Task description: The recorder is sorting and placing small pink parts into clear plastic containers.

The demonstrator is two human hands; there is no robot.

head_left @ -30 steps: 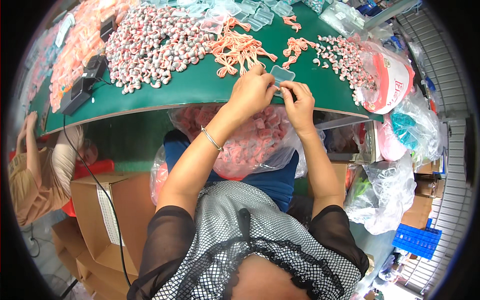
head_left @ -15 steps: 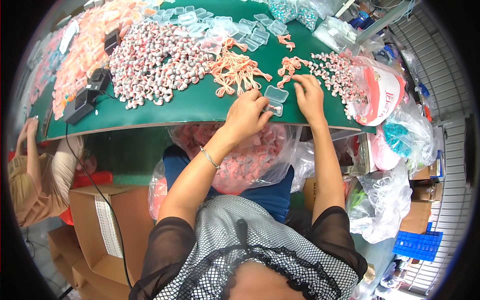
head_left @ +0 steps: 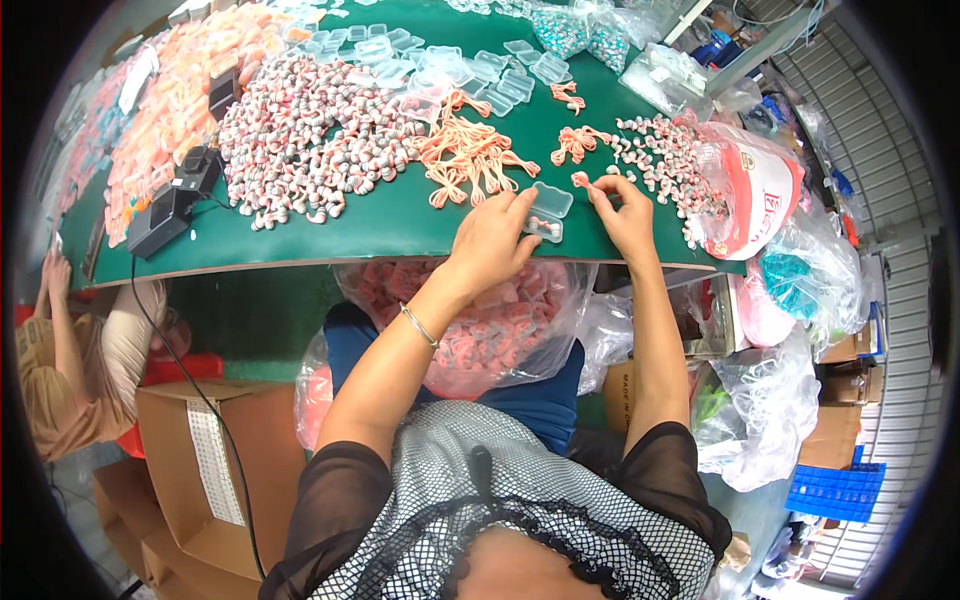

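A clear plastic case (head_left: pixel 551 201) lies on the green table with its lid folded open. A small grey-and-pink plug piece (head_left: pixel 541 226) sits in its near half. My left hand (head_left: pixel 490 238) is closed at the case's left edge, fingertips against it. Right of the case, my right hand (head_left: pixel 629 218) pinches a small bundle of orange cord (head_left: pixel 581 180) between thumb and fingers, just above the table. Beyond it lie more orange cord bundles (head_left: pixel 577 144). A larger heap of orange cords (head_left: pixel 470 155) lies past my left hand.
A big heap of grey-and-pink plug pieces (head_left: pixel 310 140) covers the table's left; more spill from a red-and-white bag (head_left: pixel 750 190) at right. Clear cases (head_left: pixel 485 68) lie at the back. A plastic bag of pink pieces (head_left: pixel 490 330) hangs below the edge. Another person's hand (head_left: pixel 56 275) is far left.
My right hand has drawn back from the small orange cord pile toward me, bringing one bundle with it. My left hand stays at the case.
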